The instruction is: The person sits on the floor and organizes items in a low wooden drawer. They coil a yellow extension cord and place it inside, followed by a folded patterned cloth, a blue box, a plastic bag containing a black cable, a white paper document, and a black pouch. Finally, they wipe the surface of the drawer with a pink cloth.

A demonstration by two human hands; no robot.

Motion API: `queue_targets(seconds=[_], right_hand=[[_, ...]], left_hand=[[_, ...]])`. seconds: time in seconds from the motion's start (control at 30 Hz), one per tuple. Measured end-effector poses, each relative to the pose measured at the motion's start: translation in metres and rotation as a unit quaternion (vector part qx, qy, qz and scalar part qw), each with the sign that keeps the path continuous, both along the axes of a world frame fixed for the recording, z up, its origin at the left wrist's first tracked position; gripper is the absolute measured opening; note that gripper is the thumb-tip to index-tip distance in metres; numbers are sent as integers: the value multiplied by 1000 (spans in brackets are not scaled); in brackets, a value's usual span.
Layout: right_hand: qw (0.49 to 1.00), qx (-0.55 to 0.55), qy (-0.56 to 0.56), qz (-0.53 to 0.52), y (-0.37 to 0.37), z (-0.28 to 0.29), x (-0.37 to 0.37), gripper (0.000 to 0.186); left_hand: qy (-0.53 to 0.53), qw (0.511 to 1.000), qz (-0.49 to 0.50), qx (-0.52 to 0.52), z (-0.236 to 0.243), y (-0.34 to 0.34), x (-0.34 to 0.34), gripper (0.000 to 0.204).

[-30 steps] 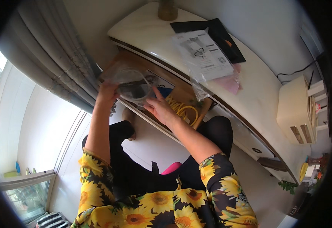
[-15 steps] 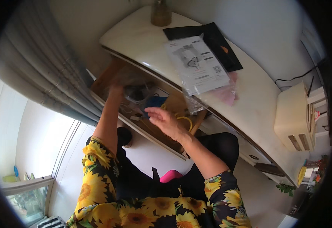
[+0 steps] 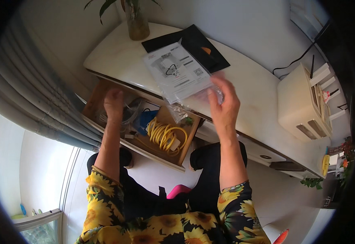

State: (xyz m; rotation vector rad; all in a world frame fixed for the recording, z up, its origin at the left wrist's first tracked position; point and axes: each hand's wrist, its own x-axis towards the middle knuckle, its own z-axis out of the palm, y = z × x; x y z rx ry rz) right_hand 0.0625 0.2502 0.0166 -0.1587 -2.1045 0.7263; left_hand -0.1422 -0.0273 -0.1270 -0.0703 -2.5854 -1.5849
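My left hand [image 3: 113,105] is over the left end of the pulled-out drawer [image 3: 153,155], its fingers curled; whatever they might hold is hidden. Beside it lie a clear plastic bag [image 3: 132,110] and a blue item [image 3: 147,118] of a kind I cannot tell. A coiled yellow cable [image 3: 160,133] fills the drawer's right part. My right hand [image 3: 226,101] is raised at the cabinet's front edge, thumb and fingers apart, fingertips blurred. It is nearest to a printed sheet in a clear plastic sleeve [image 3: 179,73]; whether it touches the sleeve is unclear.
A black folder [image 3: 204,53] lies partly under the sleeve on the white cabinet top [image 3: 250,91]. Behind stands a glass vase [image 3: 138,28] with a plant. At the right is a cream-coloured box [image 3: 301,107] with cables. Grey curtains [image 3: 35,89] hang at the left.
My right hand has moved from above the drawer up and right to the sleeve, uncovering the yellow cable. My left hand stays over the drawer's left end. The view has shifted.
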Motion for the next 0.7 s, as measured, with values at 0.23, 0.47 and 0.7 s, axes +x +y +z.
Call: queue_targets(seconds=[0.23, 0.47, 0.7], right_hand=[[979, -129, -157, -6, 13, -17, -24, 45], [962, -233, -132, 59, 10, -24, -34, 46], [831, -510, -95, 201, 9, -24, -31, 57]], left_hand=[[-197, 916, -211, 279, 97, 58, 72, 36], [-242, 871, -250, 346, 87, 72, 75, 39], [-235, 807, -297, 452, 84, 58, 69, 30]])
